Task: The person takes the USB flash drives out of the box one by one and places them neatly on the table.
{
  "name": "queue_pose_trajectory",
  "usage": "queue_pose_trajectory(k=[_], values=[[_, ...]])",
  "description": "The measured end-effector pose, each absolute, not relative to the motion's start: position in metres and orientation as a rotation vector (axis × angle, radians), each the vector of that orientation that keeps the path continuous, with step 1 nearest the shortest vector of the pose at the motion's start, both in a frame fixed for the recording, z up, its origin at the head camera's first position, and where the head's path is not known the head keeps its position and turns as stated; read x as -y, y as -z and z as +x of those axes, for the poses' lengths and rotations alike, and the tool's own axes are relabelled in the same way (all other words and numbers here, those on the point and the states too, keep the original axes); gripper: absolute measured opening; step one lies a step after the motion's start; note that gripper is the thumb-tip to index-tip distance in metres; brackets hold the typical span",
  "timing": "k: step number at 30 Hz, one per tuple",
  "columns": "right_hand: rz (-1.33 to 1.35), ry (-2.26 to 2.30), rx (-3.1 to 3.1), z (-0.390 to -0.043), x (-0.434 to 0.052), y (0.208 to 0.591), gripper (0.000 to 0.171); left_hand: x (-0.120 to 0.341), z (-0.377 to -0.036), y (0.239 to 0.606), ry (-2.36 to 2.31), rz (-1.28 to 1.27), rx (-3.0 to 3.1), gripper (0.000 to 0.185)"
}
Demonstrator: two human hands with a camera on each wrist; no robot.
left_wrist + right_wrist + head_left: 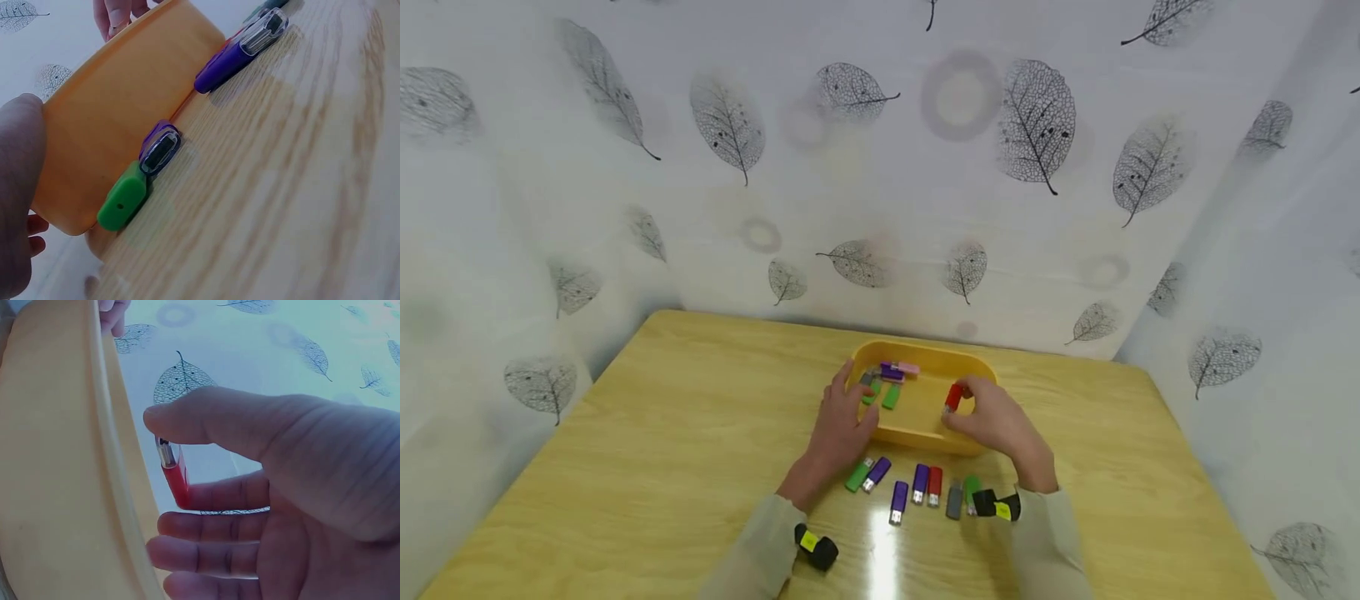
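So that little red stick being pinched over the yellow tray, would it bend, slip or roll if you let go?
The red USB stick looks like a hard, straight-sided plastic body, so probably stiff and unlikely to roll. The right hand pinches it with only thumb and forefinger, suggesting it is light. Its smooth shell might slip a little. Dropped into the yellow tray, it would likely lie flat.

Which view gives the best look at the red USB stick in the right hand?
The right wrist view: the red USB stick fills the frame, pinched between thumb and fingers, metal plug visible. The head view shows it small above the yellow tray. The left wrist view misses it.
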State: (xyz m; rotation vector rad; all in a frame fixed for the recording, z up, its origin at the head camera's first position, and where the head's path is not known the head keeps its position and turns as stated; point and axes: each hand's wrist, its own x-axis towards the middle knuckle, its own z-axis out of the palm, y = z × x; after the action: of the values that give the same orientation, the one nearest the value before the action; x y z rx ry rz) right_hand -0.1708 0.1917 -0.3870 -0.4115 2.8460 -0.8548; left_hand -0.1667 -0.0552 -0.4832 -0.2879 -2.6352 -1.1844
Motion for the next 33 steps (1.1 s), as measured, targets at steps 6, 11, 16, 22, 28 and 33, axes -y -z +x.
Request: queue_pose_trajectory(k=[6,11,16,22,28,33], values=[[-0.479,0.810,-2.852,-0.174,-0.191,0.385,0.054,0.058,-0.175,0.484,1.174,-0.272,2.610,0.028],[-0.504,0.779,-2.815,-0.174,-0.192,0.386,0.038,0.058,-0.178,0.486,1.166,-0.302,2.606,0.029],[-0.544,0.774,-2.766,-0.172,-0.194,0.384,0.031,0.058,-0.184,0.488,1.160,-0.314,2.588,0.030],[-0.561,0.767,-2.756,-0.169,-0.194,0.381,0.031,0.060,-0.190,0.489,1.158,-0.321,2.587,0.031],[-0.551,0.789,-2.725,-0.162,-0.195,0.383,0.033,0.059,-0.192,0.491,1.165,-0.329,2.596,0.031],[-0.568,0.773,-2.747,-0.157,-0.197,0.385,0.032,0.059,-0.193,0.494,1.181,-0.339,2.603,0.031]])
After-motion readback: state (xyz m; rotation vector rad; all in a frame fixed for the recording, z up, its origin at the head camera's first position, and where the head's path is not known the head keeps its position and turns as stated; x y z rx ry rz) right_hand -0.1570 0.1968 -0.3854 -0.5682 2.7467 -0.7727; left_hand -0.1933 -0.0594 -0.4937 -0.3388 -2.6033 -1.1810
